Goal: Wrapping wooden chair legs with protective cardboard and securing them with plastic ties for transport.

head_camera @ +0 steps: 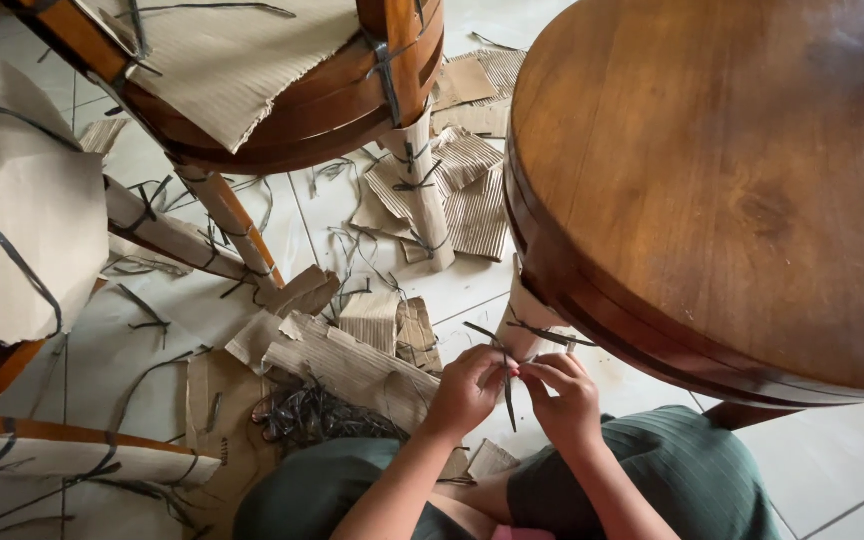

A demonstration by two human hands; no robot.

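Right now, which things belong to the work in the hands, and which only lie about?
In hand:
left hand
right hand
thin dark plastic strap
cardboard-wrapped table leg

Lying about:
torn corrugated cardboard pieces
heap of cut dark straps

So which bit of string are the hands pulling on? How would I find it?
Start at the big round wooden table on the right and look under its near edge, where a leg wrapped in cardboard comes down. The left hand and right hand meet there, pinching a thin dark strap. The other straps lie loose on the floor; this one runs up between the fingers.
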